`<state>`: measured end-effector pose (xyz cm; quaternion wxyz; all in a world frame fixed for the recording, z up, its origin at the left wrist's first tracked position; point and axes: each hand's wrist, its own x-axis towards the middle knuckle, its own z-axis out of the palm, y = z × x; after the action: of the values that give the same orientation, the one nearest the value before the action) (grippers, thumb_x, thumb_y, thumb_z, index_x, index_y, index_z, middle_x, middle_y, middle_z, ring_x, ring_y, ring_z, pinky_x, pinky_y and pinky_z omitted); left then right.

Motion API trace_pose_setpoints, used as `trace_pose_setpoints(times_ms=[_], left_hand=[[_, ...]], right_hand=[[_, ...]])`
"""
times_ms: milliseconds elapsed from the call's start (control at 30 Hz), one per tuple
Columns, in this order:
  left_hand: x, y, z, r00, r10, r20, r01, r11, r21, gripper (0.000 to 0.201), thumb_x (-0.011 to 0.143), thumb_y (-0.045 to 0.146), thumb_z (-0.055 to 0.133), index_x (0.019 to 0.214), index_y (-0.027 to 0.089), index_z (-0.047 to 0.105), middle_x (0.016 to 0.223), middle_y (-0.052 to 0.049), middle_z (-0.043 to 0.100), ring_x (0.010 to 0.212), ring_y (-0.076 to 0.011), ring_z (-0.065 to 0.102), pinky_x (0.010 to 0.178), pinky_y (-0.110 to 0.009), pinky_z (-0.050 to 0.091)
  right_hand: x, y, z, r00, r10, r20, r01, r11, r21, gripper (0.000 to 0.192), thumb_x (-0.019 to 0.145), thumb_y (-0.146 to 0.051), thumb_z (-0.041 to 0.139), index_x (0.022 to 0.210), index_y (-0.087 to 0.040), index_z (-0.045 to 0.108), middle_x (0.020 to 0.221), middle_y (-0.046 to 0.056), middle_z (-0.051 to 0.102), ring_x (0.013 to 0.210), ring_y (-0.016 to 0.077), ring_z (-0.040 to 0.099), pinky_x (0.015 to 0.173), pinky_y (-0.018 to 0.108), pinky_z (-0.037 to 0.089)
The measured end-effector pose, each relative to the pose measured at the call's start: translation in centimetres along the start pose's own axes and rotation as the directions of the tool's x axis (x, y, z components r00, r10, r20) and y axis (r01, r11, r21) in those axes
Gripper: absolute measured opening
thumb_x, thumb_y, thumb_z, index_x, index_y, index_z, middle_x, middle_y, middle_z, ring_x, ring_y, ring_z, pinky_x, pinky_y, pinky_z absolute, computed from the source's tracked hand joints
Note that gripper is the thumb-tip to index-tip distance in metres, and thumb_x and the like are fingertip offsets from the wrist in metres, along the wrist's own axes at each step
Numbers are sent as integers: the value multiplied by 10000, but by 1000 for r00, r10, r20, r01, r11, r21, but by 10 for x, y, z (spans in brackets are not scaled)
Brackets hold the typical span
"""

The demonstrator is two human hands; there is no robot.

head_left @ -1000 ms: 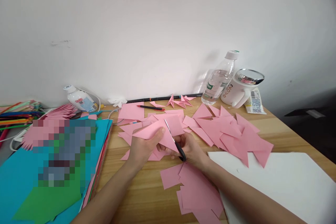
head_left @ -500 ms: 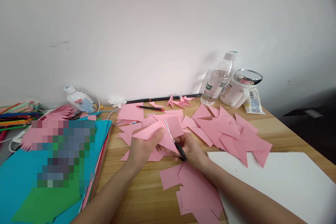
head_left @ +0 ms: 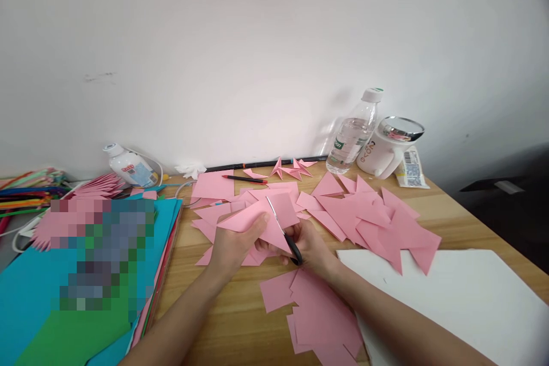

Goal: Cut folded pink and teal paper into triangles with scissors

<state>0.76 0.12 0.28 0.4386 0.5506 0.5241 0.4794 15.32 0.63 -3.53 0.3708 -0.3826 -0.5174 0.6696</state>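
My left hand (head_left: 235, 246) is closed on a folded piece of pink paper (head_left: 246, 216), its thumb pressed on the top side. In my right hand (head_left: 311, 246) is a pair of scissors (head_left: 293, 249) with black handles. One silver blade lies across the top of the pink paper, pointing away from me. Most of the right fingers are hidden behind the handles and the paper. Below my hands, a pile of cut pink paper (head_left: 323, 314) rests on the wooden table (head_left: 223, 320). More pink pieces (head_left: 373, 217) are scattered to the right.
A water bottle (head_left: 352, 134) and a white mug (head_left: 388, 148) stand by the wall. A white board (head_left: 441, 303) lies front right. Blue and green sheets (head_left: 81, 337) are stacked on the left, near a white bottle (head_left: 131, 166). A red-black pen (head_left: 244, 179) lies behind my hands.
The view has shifted very slightly. My hands, the scissors and the paper hold almost the same position, with the blade still across the paper.
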Motion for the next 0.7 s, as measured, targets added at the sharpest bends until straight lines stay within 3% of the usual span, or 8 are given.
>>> trace_pose_setpoints(times_ms=[167,333,400,467,533,633,700], left_hand=[[3,-3,-3,1000,-12,0,12,1000,-13,193,687,248,626,545,156,534,470,16,552,447,-113,511,447,-214,424],[7,4,-11,994,-8,-112,7,1000,-11,328,736,351,582,488,152,500,366,14,492,330,-101,459,358,-211,378],[7,10,-11,994,-21,-111,15,998,-54,375,747,399,562,475,154,477,329,22,461,278,-94,420,308,-207,324],[7,19,-7,999,-39,-35,35,993,-114,409,762,457,522,494,150,486,328,15,469,269,-95,420,298,-205,313],[7,30,0,990,-67,124,87,983,-165,458,771,534,456,546,142,524,351,-9,505,293,-110,458,314,-210,345],[8,47,13,905,-144,400,227,959,-170,618,745,671,304,554,138,551,343,-46,518,312,-138,502,345,-232,399],[10,56,22,847,-213,487,304,946,-115,681,707,726,252,487,147,535,320,-61,505,301,-148,507,345,-238,408]], right_hand=[[2,2,-1,999,41,-35,-38,994,98,358,503,-324,770,656,-168,486,476,-68,524,328,65,459,330,164,311],[3,1,0,999,43,-23,-41,995,95,389,539,-355,758,743,-162,488,472,-72,533,332,72,496,330,151,329],[4,0,0,998,58,-7,-57,994,89,374,567,-357,742,766,-159,495,483,-61,560,329,68,494,335,149,345],[5,0,0,998,50,35,-53,994,99,324,610,-351,712,755,-158,495,489,-52,577,326,60,491,341,147,361],[6,2,-2,996,26,87,-34,996,86,275,639,-344,686,710,-154,500,502,-43,582,332,64,500,337,153,369],[8,5,-4,994,-38,103,28,994,104,231,677,-328,648,617,-149,514,490,-42,563,347,69,507,352,169,389],[8,8,-5,995,-46,89,36,994,105,221,725,-311,607,598,-143,543,477,-38,555,358,69,502,378,182,405]])
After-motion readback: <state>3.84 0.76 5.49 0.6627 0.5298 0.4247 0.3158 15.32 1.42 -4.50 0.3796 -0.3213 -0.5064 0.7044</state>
